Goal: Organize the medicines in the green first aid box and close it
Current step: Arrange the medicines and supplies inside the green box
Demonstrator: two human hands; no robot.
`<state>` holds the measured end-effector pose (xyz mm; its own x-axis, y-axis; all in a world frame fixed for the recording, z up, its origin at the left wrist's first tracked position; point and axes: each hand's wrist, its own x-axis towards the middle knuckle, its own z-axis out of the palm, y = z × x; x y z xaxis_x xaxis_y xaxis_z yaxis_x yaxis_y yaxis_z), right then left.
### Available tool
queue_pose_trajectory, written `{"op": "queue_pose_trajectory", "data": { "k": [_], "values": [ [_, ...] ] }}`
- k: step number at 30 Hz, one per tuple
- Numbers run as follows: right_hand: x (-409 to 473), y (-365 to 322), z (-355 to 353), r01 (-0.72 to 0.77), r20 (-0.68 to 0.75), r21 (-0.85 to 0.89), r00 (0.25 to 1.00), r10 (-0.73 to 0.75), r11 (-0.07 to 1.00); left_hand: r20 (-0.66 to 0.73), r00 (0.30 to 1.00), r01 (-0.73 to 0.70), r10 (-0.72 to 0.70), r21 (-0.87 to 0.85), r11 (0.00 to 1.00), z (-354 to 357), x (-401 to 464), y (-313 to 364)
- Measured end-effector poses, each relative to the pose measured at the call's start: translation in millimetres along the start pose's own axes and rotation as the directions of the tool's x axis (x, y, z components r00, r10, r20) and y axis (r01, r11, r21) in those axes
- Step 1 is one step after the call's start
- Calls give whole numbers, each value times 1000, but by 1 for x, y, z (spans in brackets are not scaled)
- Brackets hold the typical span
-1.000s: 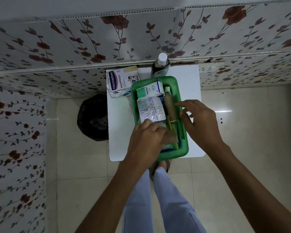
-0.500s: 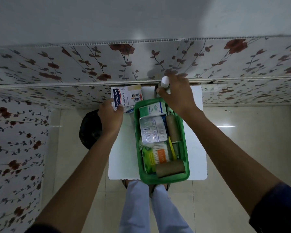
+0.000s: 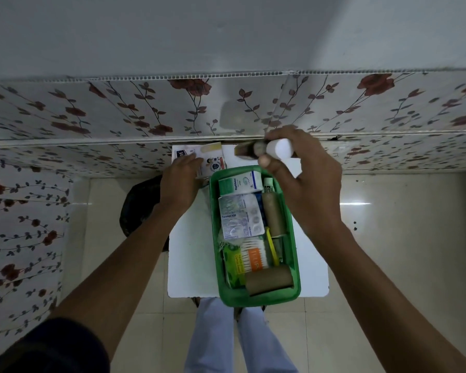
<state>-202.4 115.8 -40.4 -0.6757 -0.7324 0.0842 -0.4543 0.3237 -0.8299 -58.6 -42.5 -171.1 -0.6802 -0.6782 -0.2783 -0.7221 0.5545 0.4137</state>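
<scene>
**Hands at far end of table, box open**

Right hand (image 3: 304, 181) raised above the far end of the open green plastic first aid box (image 3: 254, 298); fingers and thumb closed around a dark bottle with a white cap (image 3: 264, 152), held roughly on its side with the cap toward the right; arm extended forward from the lower right of the view. Left hand (image 3: 182, 184) reaching forward along the box's left side, palm down, fingers lying flat on a white plaster packet (image 3: 213, 161) at the far left corner of the small white table (image 3: 189, 265); whether the packet is pinched or merely pressed cannot be told; dark sleeve visible at the left elbow.

Box stands lengthwise on the table, lid not on; contents, far to near: white-and-green carton (image 3: 240, 183); silver tablet strip (image 3: 240, 216); brown bandage roll (image 3: 273, 214) along the right wall; pack of cotton buds (image 3: 253, 255); second brown roll (image 3: 269, 281) lying crosswise at the near end.
</scene>
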Motion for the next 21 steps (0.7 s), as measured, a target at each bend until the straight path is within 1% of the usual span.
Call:
{"op": "queue_pose_trajectory", "data": {
  "k": [2,5,7,9,10,12,14,16,19,21],
  "values": [
    [-10,-7,-3,-5,23,62,1000,4,998,-13,1000,-8,8,46,999,-3,1,3],
    [-19,-9,-9,-41,110,136,994,26,990,36,997,-68,63,162,984,-8,4,6],
    [-22,-6,-12,-67,186,129,982,42,989,72,991,-131,117,241,962,-9,4,4],
    [-25,0,-14,-107,261,110,962,75,988,56,985,-172,163,253,952,-7,2,0],
    [-26,3,-14,-127,293,96,951,94,987,29,983,-182,180,234,955,-6,0,0],
    [-30,8,-12,-167,339,50,930,140,985,-75,978,-178,192,165,970,-8,-6,-1],
    [-35,11,-6,-210,375,4,907,193,978,-179,972,-135,155,121,983,-14,-12,-2],
    [-38,11,4,-230,430,-16,877,215,973,-246,964,-77,105,118,990,-23,-17,-3],
    [-48,11,27,-170,530,-105,824,200,980,-329,943,-6,44,116,993,-39,-21,-10],
    [-54,12,45,-115,552,-188,809,201,975,-387,922,36,-16,44,998,-52,-26,-10]
  ]
}}
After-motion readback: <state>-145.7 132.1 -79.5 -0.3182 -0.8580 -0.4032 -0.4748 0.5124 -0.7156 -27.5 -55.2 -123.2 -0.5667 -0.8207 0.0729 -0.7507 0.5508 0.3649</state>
